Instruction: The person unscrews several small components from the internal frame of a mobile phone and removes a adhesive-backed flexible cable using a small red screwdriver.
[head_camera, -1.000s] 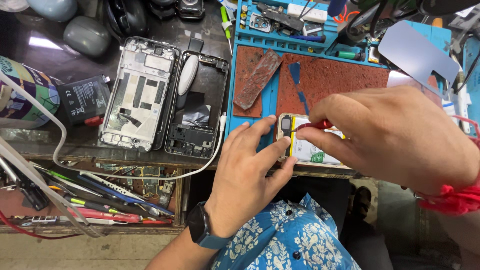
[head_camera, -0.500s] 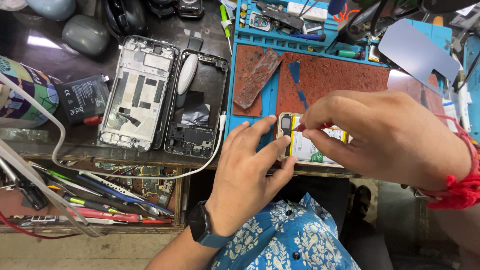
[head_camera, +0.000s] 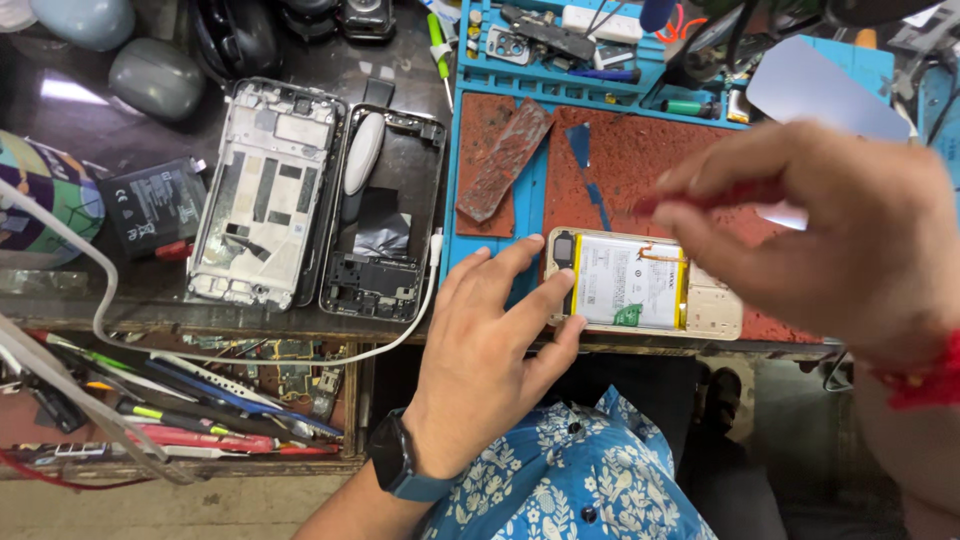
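Head cam's all we get, and our right hand (head_camera: 830, 235) is pretty smeared: fingers pinched on a thin red tool (head_camera: 705, 197), tip too blurry to make out. Our left hand (head_camera: 490, 350) lies flat, fingers spread and holding nothing, fingertips pressing the left edge of the opened phone (head_camera: 645, 285) with its white battery showing. That sits at the near edge of the blue repair mat (head_camera: 535, 195). Left of it, two gutted phone frames (head_camera: 315, 195) on the dark bench (head_camera: 200, 130). Tool rack (head_camera: 170, 400) underneath.

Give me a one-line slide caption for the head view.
Left hand steadies an opened phone on a blue mat; blurred right hand holds a red tool above it.
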